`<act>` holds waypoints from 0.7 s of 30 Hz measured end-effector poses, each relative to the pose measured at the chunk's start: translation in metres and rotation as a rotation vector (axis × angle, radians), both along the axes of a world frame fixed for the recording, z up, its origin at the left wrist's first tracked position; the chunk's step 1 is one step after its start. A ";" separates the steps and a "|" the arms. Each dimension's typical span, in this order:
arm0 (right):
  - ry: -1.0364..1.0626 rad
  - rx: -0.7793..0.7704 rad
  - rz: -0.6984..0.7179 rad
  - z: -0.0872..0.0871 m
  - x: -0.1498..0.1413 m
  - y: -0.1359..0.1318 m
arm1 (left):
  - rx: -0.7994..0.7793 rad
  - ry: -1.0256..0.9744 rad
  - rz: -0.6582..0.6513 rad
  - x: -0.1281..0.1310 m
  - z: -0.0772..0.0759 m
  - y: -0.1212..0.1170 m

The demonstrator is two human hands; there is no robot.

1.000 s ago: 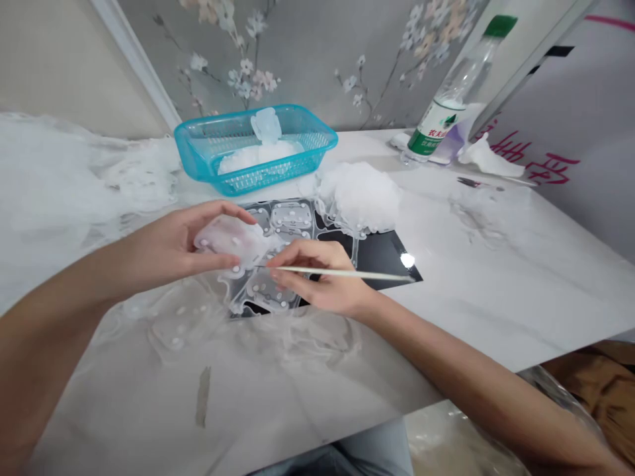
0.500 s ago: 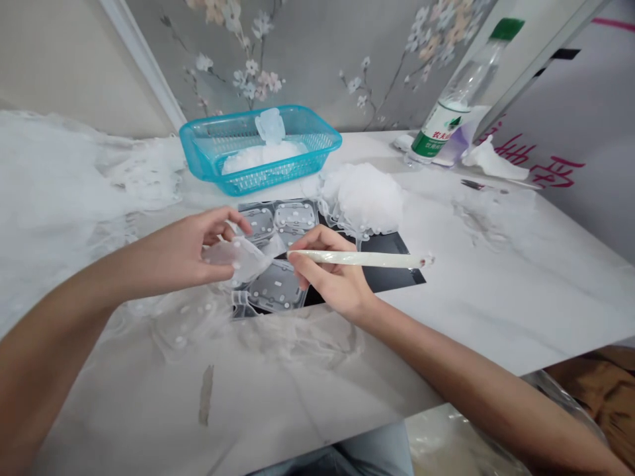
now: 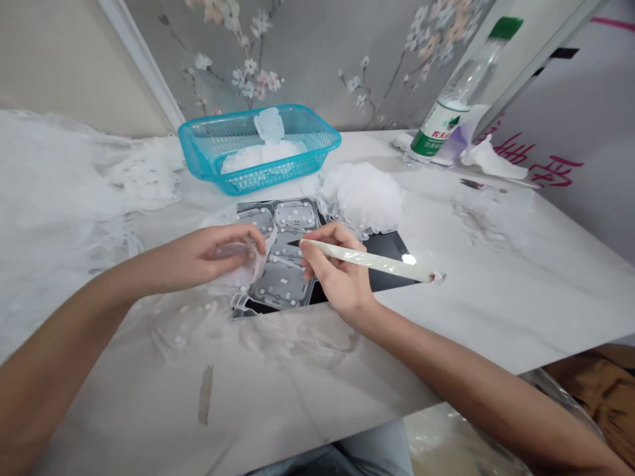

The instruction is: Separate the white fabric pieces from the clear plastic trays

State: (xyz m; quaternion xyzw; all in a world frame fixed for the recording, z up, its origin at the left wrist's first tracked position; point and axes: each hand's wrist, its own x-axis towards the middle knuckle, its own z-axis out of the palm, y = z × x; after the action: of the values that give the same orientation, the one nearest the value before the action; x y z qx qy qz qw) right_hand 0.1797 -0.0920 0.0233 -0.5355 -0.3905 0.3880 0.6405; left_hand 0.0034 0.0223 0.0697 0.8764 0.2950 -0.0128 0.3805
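Observation:
My left hand [image 3: 231, 251] is closed around a sheer white piece of fabric [image 3: 252, 268], its fingers curled near the sheet's left side. In my right hand [image 3: 337, 268] is a slim pen-like tool [image 3: 387, 264] wrapped in whitish tape, pinched near its dark pointed tip. That tip hovers over or touches the sheer white fabric sheet [image 3: 285, 284], which has rounded outlined shapes and small white dots; contact is hard to tell. Beneath the sheet lies a black board [image 3: 384, 246], bare at its right end.
A blue plastic basket [image 3: 260, 182] with white pieces stands behind the board. Beside it is a pile of white pieces [image 3: 370, 198]. Sheer white fabric [image 3: 64, 211] heaps at the left. A green-capped bottle [image 3: 444, 119] and small metal scissors or tweezers [image 3: 471, 184] are at right.
My left hand has shifted right with the sheer piece, its fingers curling over more. The tool in my right hand has tilted, its tip now higher and its back end lower.

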 end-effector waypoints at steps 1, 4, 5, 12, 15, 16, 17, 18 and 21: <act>-0.006 0.005 -0.003 0.000 -0.001 -0.001 | -0.049 0.009 -0.034 -0.001 -0.001 0.004; -0.041 0.044 -0.009 0.000 -0.002 -0.003 | -0.125 0.073 -0.014 0.000 -0.006 0.009; -0.054 0.061 -0.009 0.000 -0.002 -0.004 | -0.123 0.070 0.036 0.002 -0.006 0.009; -0.072 0.100 0.010 0.002 -0.004 -0.007 | -0.064 0.070 0.079 0.007 -0.001 0.000; -0.073 0.069 0.030 0.000 -0.007 -0.009 | -0.058 0.042 0.047 0.006 -0.002 0.001; -0.073 0.061 0.043 -0.001 -0.008 -0.010 | -0.065 0.023 0.045 0.005 -0.003 0.001; -0.072 0.053 0.059 -0.002 -0.009 -0.010 | -0.069 -0.001 0.046 0.005 -0.003 0.000; -0.070 0.043 0.074 -0.003 -0.010 -0.011 | -0.070 -0.026 0.050 0.006 -0.004 -0.001; -0.079 0.016 0.097 -0.005 -0.012 -0.014 | -0.050 -0.109 0.063 0.010 -0.002 -0.009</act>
State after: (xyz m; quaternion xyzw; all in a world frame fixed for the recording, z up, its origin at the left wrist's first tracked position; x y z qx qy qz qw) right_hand 0.1682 -0.1064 0.0185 -0.5257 -0.4441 0.3941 0.6092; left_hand 0.0138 0.0135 0.0676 0.8563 0.3007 0.0395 0.4181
